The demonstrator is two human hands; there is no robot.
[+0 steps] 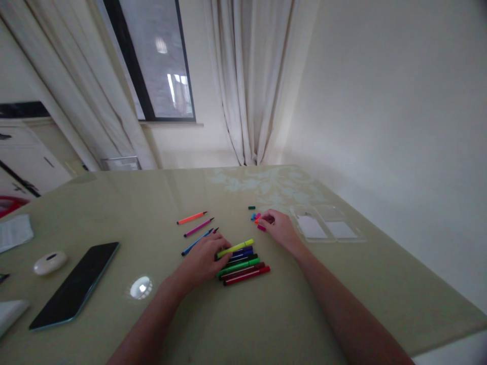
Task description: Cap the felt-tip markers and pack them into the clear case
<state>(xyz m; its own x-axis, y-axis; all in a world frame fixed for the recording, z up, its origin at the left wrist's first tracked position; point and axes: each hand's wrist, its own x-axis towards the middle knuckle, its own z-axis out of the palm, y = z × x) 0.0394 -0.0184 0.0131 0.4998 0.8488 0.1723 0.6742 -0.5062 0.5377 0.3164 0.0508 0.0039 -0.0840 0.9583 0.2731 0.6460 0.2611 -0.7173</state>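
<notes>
My left hand point(205, 256) rests with fingers curled on a bunch of felt pens, its fingertips on the yellow-green pen point(236, 247) at the top of the bunch. Below it lie blue, black, green point(239, 265) and two red pens point(247, 275) side by side. My right hand point(279, 227) is curled over a small heap of loose pen caps point(255, 217), fingers closed around a pink one point(261, 227). A dark green cap point(251, 208) lies apart, farther back. An orange pen point(191, 218), a purple pen point(198, 227) and a blue pen point(196, 243) lie to the left.
A clear plastic case point(327, 223), opened flat, lies right of my right hand. A dark tablet point(74, 285), a white oval gadget point(49, 262) and papers point(14, 230) sit at the left of the pale green table point(342, 289). Curtains and a window stand behind.
</notes>
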